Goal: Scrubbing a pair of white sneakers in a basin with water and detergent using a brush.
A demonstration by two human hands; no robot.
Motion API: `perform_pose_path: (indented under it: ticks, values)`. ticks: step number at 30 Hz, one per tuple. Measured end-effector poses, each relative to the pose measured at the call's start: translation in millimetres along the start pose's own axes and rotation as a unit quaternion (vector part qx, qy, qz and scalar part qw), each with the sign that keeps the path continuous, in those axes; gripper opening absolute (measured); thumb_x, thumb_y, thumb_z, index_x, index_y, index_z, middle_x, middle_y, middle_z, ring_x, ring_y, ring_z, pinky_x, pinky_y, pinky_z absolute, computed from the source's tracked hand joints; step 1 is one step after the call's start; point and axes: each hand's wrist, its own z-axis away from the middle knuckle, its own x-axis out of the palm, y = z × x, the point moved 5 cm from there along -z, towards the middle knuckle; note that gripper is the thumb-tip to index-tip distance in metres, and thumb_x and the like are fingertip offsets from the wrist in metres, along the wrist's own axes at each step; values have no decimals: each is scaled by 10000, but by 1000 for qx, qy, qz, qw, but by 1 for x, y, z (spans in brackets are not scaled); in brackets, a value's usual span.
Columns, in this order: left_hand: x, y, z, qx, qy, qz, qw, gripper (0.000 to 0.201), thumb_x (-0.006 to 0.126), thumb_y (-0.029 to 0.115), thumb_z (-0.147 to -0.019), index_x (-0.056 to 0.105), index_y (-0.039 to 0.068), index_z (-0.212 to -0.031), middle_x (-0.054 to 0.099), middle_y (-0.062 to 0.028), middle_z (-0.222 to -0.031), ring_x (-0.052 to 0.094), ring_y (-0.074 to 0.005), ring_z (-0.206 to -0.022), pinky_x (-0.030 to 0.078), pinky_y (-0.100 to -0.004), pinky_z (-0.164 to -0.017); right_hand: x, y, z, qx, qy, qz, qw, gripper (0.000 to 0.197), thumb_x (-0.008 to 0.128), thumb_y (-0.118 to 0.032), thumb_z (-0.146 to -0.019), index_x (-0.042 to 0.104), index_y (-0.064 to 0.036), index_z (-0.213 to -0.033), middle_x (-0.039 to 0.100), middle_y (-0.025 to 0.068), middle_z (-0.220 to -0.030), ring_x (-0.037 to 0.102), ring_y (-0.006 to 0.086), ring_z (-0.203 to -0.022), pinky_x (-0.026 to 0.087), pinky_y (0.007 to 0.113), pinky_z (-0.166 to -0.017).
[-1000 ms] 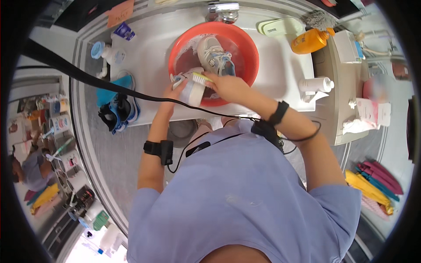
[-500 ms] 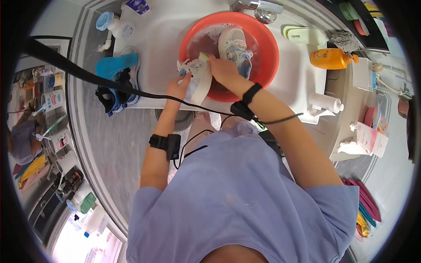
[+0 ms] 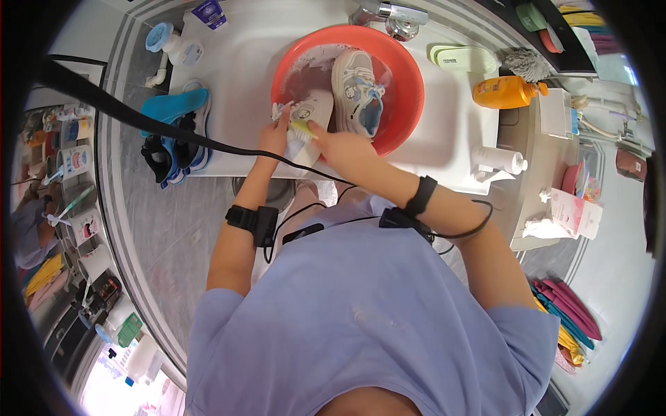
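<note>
My left hand (image 3: 274, 137) is closed on a white sneaker (image 3: 316, 111) with laces, tilted at the near left rim of a red basin (image 3: 415, 104). In my right hand (image 3: 343, 149) is a yellow-green scrub brush (image 3: 301, 129), its pale bristles against the side of that sneaker. A second white sneaker (image 3: 353, 83) with blue laces and a light blue lining rests in the basin, in soapy water (image 3: 312, 69). My right fingers hide part of the brush.
The basin stands in a white sink (image 3: 236, 125) under a metal faucet (image 3: 392, 12). Blue shoes (image 3: 182, 142) lie at its left edge. On the right are an orange bottle (image 3: 503, 93), a white bottle (image 3: 501, 159) and pale green slippers (image 3: 463, 59). A black strap (image 3: 187, 135) crosses the view.
My right hand and the brush have moved nearer, from the sneaker's far part to its near side. The view has shifted slightly, and my left hand still holds the sneaker.
</note>
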Motion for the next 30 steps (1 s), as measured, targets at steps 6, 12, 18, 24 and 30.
perform_pose_path:
  ticks: [6, 12, 18, 24, 30]
  values:
    - [3, 0, 5, 135, 33, 83, 987, 425, 524, 357, -865, 638, -47, -931, 620, -139, -738, 556, -180, -708, 434, -315, -697, 19, 21, -45, -14, -14, 34, 999, 413, 400, -309, -920, 422, -121, -1287, 630, 185, -769, 628, 352, -718, 479, 476, -619]
    - [5, 10, 7, 145, 58, 87, 984, 273, 505, 275, -824, 608, 23, -837, 599, -198, -753, 598, -349, -726, 440, -407, -638, 31, 64, -108, 40, -39, 85, 995, 267, 398, -212, -887, 521, -40, -1051, 644, 198, -860, 630, 368, -816, 474, 488, -678]
    - [9, 30, 11, 138, 25, -1, 990, 282, 526, 289, -803, 612, 24, -848, 602, -205, -758, 588, -390, -745, 450, -428, -634, 39, 90, -133, 72, -19, 137, 988, 264, 426, -192, -874, 536, -46, -1065, 661, 183, -864, 650, 344, -803, 503, 454, -657]
    - [14, 25, 1, 130, 9, 49, 990, 291, 547, 286, -777, 623, 10, -829, 622, -205, -796, 595, -385, -762, 456, -429, -655, 29, 67, -72, 45, 17, 63, 997, 356, 397, -262, -908, 462, -109, -1224, 638, 211, -864, 619, 391, -813, 465, 500, -694]
    - [19, 32, -1, 171, 8, -54, 984, 291, 551, 293, -764, 633, 16, -804, 617, -209, -795, 591, -391, -756, 458, -452, -677, 12, 37, -10, 46, -12, 7, 999, 384, 383, -323, -937, 434, -133, -1267, 631, 206, -836, 614, 392, -718, 460, 510, -626]
